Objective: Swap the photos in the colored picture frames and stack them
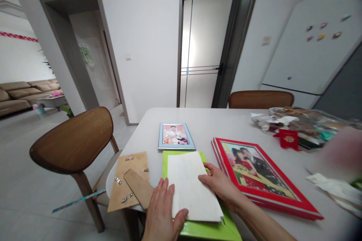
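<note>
A stack of white sheets (190, 192) lies on a bright green frame (209, 229) at the table's near edge. My left hand (164, 211) rests along the left side of the sheets, fingers stretched out and thumb apart over their lower left corner. On the right edge, the thumb and bent fingers of my right hand (216, 180) pinch the sheets. A brown backing board (127, 162) with metal clips and a loose brown stand strip (140, 188) lies left of my left hand. Behind the green frame is a blue-framed photo (175, 135).
Red-framed pictures (263, 173) are stacked beside my right forearm. Plastic-wrapped items (311, 118), a small red packet (289, 139) and white tissue (336, 192) lie at the right of the white table (223, 120). Wooden chairs (76, 139) stand left and behind it.
</note>
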The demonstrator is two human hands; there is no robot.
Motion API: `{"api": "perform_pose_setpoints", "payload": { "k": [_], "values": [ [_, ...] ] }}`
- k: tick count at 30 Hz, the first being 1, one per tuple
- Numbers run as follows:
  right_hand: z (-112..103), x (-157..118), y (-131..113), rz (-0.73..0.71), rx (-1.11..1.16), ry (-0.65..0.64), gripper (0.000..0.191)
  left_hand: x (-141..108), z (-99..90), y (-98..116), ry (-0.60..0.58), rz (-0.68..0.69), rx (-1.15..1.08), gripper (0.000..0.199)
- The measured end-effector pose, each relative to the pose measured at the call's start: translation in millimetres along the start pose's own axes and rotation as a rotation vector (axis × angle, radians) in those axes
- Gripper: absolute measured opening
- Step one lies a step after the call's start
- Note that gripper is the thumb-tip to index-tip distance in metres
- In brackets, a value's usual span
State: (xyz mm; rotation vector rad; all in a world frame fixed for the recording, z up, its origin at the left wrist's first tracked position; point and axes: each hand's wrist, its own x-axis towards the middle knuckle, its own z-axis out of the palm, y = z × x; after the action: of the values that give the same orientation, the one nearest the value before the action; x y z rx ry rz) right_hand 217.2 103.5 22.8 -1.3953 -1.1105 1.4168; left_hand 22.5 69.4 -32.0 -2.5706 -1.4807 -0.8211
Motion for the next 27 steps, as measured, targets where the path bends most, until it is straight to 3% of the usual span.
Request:
{"api": "perform_pose_setpoints", "payload": {
  "k": [3, 7, 9, 12, 16, 20, 23, 27],
  "values": [
    [0, 6, 1, -0.113, -0.268, 0.039, 0.046, 2, -3.3, 2, -0.033, 0.005, 0.012, 0.048],
    [-5, 10, -3, -0.299, -0.899, 0.202, 0.032, 5, -9.5, 7, -0.12, -0.014, 0.002, 0.047],
    [-5, 9, -4, -0.291, -1.133, 0.248, 0.03, 6, -11.9, 9, -0.161, -0.016, -0.021, 0.047],
    [-2, 7, -3, -0.248, -1.312, 0.288, 0.035, 8, -13.4, 13, -0.231, 0.008, -0.073, 0.05],
    [2, 7, 2, -0.24, -1.419, 0.343, 0.037, 9, -11.4, 17, -0.264, 0.01, -0.124, 0.053],
    [0, 7, 7, -0.325, -1.41, 0.366, 0.036, 7, -17.3, 12, -0.165, 0.033, -0.139, 0.051],
    [4, 2, 5, -0.422, -1.294, 0.291, 0.036, -3, -34.0, -16, -0.051, -0.008, -0.074, 0.051],
    [37, -13, 1, -0.571, -1.121, 0.054, 0.034, -30, -52.6, -80, 0.004, -0.186, 0.093, 0.054]
  ]
}}
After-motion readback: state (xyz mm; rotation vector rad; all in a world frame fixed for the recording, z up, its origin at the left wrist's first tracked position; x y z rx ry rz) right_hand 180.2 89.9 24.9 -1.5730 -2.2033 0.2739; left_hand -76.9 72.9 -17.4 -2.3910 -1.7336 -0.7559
